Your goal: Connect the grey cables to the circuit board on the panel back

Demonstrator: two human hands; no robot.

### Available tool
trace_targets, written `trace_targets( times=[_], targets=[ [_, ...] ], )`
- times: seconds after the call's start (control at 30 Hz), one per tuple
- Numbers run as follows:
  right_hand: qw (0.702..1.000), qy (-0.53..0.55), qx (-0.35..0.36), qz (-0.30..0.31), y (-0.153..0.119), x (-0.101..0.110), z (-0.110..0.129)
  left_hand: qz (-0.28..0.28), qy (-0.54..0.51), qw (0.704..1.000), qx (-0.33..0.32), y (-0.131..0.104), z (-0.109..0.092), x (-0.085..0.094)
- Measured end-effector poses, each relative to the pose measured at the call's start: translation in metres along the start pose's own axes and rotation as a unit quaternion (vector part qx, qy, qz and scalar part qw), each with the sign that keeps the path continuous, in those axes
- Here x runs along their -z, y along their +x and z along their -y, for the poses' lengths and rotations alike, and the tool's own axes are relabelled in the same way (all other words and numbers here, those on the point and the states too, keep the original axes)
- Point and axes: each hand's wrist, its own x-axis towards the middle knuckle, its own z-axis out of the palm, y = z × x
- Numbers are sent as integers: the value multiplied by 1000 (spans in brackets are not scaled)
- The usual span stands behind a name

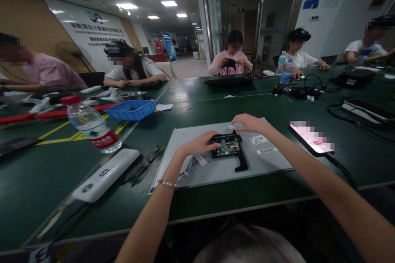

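A flat grey display panel (182, 144) lies on the table in front of me, its back with labels facing up. On it sits a black plastic bracket (242, 160) around a green circuit board (228, 147). My left hand (200, 143) grips the left side of the bracket, the thumb at the board's edge. At the bracket's upper right corner, my right hand (247, 123) has its fingers bent down and drawn together beside a small white piece (231, 127). What these fingertips hold, if anything, is hidden. A flat ribbon cable (191, 164) runs out below my left wrist.
To the left are a white power bank (106, 176), glasses (143, 164), a water bottle (95, 127) and a blue tray (131, 111). A lit phone (311, 139) with a cable lies to the right. Several people sit around the table, one facing me (230, 59).
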Motion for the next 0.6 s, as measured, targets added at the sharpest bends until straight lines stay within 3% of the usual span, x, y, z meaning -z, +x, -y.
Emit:
trace_targets(
  times=[0.17, 0.37, 0.6],
  targets=[
    [1000, 7, 27, 1, 13, -16, -5, -25, 15, 998, 48, -5, -6, 0],
    [1000, -14, 14, -22, 17, -27, 0, 8, 31, 998, 61, -7, -12, -3],
    [998, 2, -15, -66, 14, -42, -1, 0, 44, 998, 47, -7, -11, -6]
  ],
)
